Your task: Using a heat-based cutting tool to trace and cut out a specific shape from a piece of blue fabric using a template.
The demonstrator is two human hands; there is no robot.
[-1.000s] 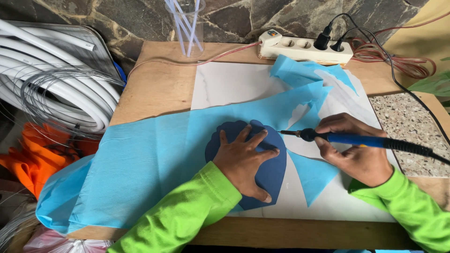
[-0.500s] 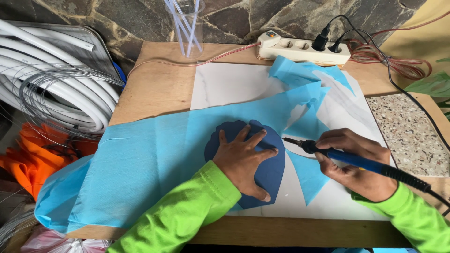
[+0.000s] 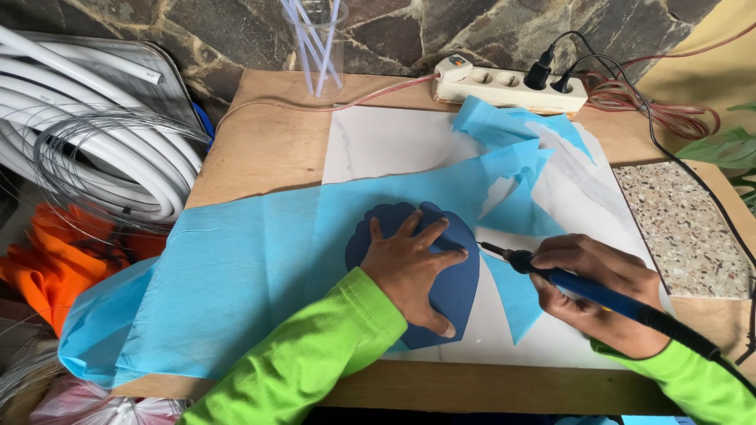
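soldering iron tip leftward toward template

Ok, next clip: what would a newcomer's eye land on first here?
Probably the light blue sheet spread across the wooden table, with the left hand pressed flat on a dark blue template at centre. Next, the right hand gripping a blue-handled corded tool, its tip at the template's right edge. The white power strip sits at the back by the stone wall.
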